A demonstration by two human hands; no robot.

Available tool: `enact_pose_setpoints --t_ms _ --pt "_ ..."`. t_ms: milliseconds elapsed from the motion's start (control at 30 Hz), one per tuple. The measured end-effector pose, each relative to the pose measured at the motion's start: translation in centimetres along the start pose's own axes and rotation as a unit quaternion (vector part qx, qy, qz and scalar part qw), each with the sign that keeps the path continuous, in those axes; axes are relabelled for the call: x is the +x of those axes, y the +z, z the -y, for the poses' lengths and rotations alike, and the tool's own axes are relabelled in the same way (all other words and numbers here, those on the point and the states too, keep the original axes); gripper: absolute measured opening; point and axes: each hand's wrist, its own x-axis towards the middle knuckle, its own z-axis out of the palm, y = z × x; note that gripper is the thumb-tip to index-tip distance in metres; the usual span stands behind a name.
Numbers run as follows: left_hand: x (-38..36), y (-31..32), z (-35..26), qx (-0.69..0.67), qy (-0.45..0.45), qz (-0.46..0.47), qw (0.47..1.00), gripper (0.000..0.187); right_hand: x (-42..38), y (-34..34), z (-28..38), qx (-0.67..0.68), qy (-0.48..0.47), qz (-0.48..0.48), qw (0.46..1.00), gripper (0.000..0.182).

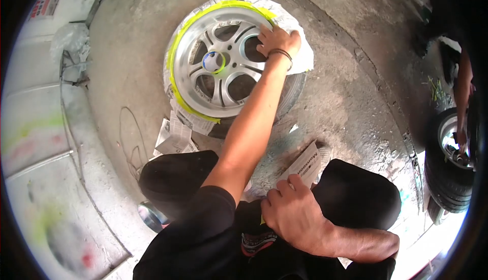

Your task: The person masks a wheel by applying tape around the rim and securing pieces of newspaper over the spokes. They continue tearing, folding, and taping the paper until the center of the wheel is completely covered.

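Note:
A silver alloy wheel (239,108) with a tyre lies flat on the floor. Lime-yellow masking tape (175,84) runs along its rim, and newspaper (300,51) covers much of the tyre. My left hand (278,41) rests at the rim's upper right, beside the tape and newspaper, its fingers bent and apart. Over my lap, my right hand (295,211) is curled, with a folded newspaper piece (303,165) sticking out past the fingers; the thumb is hidden. On the wheel's hub sits a tape roll (219,62) with a lime edge.
More newspaper (175,136) lies by the wheel's lower left. A metal can (151,216) stands beside my left knee. At right, another person's arm (463,92) reaches to a second wheel (452,143) on a tyre. A paint-stained white wall (40,153) is at left.

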Motion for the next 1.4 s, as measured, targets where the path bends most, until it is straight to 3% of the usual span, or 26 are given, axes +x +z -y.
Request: enact_pose_setpoints --t_ms 67,100,167,200,233,300,400,433,500,567,633,767,867,967,1133,1200,1267,1300,1333,1400 --pt "4.4 0.6 0.5 -0.144 -0.046 -0.022 0.988 0.076 -0.4 0.2 0.2 0.006 0.009 -0.002 1.000 0.013" --pt "8.3 2.3 2.0 -0.182 -0.028 -0.025 0.983 0.077 -0.5 0.3 0.2 0.009 0.018 -0.003 1.000 0.012" --pt "18.2 6.0 5.4 -0.170 -0.007 -0.007 0.985 0.081 -0.9 0.0 0.5 0.029 0.031 0.007 0.999 0.012" --pt "19.4 6.6 6.0 -0.145 -0.005 0.005 0.989 0.082 -1.1 0.1 0.7 0.046 0.039 0.015 0.998 0.013" --pt "19.6 6.3 6.0 -0.120 -0.002 0.017 0.993 0.084 -1.3 0.3 0.9 0.049 0.043 0.016 0.998 0.013" --pt "17.4 5.9 6.4 -0.300 -0.053 -0.007 0.952 0.067 -1.8 0.7 1.7 0.039 0.050 0.009 0.998 0.016" --pt "13.4 3.8 4.8 -0.544 -0.117 -0.046 0.830 0.043 -2.4 1.1 2.9 0.033 0.048 0.004 0.998 0.018" --pt "15.2 6.5 6.1 -0.459 -0.122 -0.042 0.879 0.061 -2.5 1.2 3.3 0.033 0.051 0.001 0.998 0.018" --pt "11.5 6.1 5.8 -0.281 -0.081 0.020 0.956 0.067 -2.5 1.5 4.0 -0.017 0.032 -0.005 0.999 0.013" --pt "6.6 5.8 5.7 -0.221 -0.068 0.035 0.972 0.075 -2.4 1.4 4.8 -0.028 0.026 -0.005 0.999 0.013" --pt "0.0 4.6 5.3 -0.220 -0.080 0.027 0.972 0.063 -2.1 1.4 5.7 -0.041 0.020 -0.008 0.999 0.014" --pt "-7.6 3.1 9.0 -0.076 0.029 0.064 0.995 0.048 -1.4 1.4 7.0 -0.090 -0.007 -0.003 0.996 0.016" --pt "-12.0 2.2 10.6 0.097 0.138 0.038 0.985 0.068 -1.0 1.2 8.4 -0.130 -0.029 0.011 0.991 0.016" --pt "-12.5 3.0 10.6 0.276 0.249 -0.035 0.928 0.071 -0.6 2.0 9.2 -0.166 -0.041 0.038 0.985 0.016" --pt "-13.8 -0.9 8.6 0.325 0.256 -0.013 0.910 0.066 -0.2 2.9 10.1 -0.194 -0.001 0.037 0.980 0.009" --pt "-15.8 -3.9 9.6 0.269 0.288 0.159 0.905 0.059 0.1 1.7 9.8 -0.147 0.029 0.092 0.984 0.008" --pt "-17.2 -5.7 11.6 0.191 0.315 0.299 0.880 0.064 -0.6 2.0 7.3 -0.109 0.028 0.012 0.994 0.007" --pt "-18.9 -6.6 13.4 -0.021 0.262 0.424 0.867 0.075 -0.9 1.0 6.4 -0.090 0.033 -0.054 0.994 0.008" --pt "-20.5 -7.7 15.2 -0.236 0.195 0.521 0.797 0.087 -1.4 -0.6 5.6 -0.071 0.038 -0.117 0.990 0.011" --pt "-21.6 -11.7 17.4 -0.347 0.185 0.594 0.702 0.109 -2.5 -4.0 4.6 0.003 0.103 -0.248 0.963 0.014"
